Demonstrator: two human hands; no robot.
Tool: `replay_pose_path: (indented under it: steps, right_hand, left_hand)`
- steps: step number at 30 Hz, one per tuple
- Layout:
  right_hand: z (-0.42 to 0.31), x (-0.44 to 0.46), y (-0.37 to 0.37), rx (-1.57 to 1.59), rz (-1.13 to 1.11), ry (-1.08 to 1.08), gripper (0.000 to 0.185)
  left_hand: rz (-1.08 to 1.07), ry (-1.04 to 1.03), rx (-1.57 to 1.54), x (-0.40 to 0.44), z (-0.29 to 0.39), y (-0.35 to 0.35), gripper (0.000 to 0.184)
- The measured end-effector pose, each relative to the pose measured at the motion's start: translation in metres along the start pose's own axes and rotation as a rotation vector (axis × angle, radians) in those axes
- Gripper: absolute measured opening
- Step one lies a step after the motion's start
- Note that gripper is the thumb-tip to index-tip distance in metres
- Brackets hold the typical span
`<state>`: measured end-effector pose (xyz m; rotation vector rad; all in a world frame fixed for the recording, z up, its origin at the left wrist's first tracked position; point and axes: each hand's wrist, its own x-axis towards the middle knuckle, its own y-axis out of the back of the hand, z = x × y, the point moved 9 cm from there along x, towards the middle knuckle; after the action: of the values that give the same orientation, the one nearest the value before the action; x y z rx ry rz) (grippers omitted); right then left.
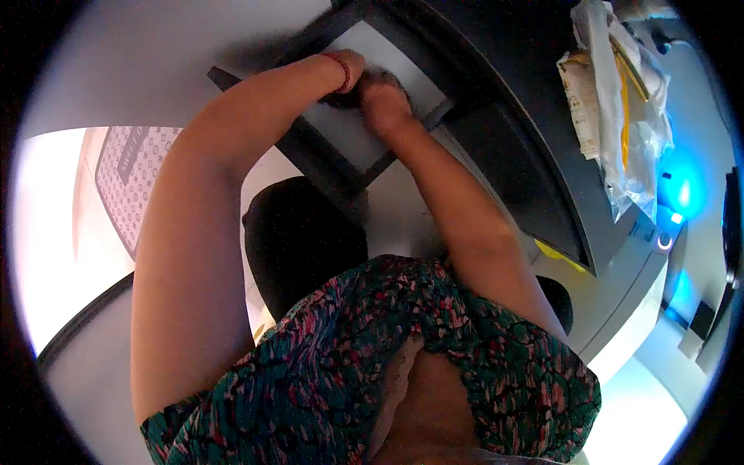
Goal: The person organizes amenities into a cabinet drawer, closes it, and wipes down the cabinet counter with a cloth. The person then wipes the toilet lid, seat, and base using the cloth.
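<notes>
My left hand (353,65), with a red band (341,71) around its wrist, bends inward over a black-edged frame or shallow drawer (377,169). Its fingers are turned away and hidden. Close beside it, my right hand (385,106) is closed, its fingers curled against a dark, blurred thing (384,76) that I cannot make out. Both hands are above the pale panel (387,48) inside the black edges. I cannot tell whether the left hand touches the dark thing too.
A dark desktop (515,85) curves along the right. On it lies a clear plastic bag (632,147) with papers and yellow strips. Beyond it, a blue light (682,190) glows near a white cabinet (632,298). A patterned board (132,174) stands at left.
</notes>
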<state>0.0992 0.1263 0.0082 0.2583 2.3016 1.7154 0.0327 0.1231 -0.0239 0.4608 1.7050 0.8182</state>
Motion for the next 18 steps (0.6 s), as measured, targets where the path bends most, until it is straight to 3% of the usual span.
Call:
replay_pose_path:
  steps: [3, 5, 8, 10, 13, 15, 18]
  right_hand:
    - [-0.013, -0.016, 0.002, -0.052, -0.173, 0.085, 0.025]
    - [-0.011, -0.025, -0.008, 0.132, -0.345, -0.026, 0.023]
    - [-0.013, -0.035, -0.042, -0.030, -0.423, 0.145, 0.025]
    - [-0.021, -0.040, -0.036, 0.017, -0.381, 0.204, 0.024]
    - [-0.039, -0.043, -0.041, 0.178, -0.340, 0.343, 0.025]
    - [-0.055, -0.044, -0.032, 0.289, -0.342, 0.416, 0.025]
    - [-0.066, -0.050, -0.027, 0.323, -0.555, 0.248, 0.028]
  left_hand:
    - [-0.078, -0.035, -0.061, -0.012, 0.016, -0.010, 0.036]
    - [-0.081, -0.007, -0.119, 0.015, 0.012, -0.043, 0.033]
    - [-0.259, 0.008, -0.152, -0.008, 0.020, -0.053, 0.038]
    - [-0.370, -0.230, 0.104, -0.018, 0.044, -0.052, 0.044]
    - [-0.428, -0.111, 0.069, -0.032, 0.029, -0.044, 0.051]
    - [-0.401, -0.100, 0.062, -0.031, 0.026, -0.043, 0.042]
    - [-0.355, -0.092, 0.055, -0.018, 0.023, -0.046, 0.030]
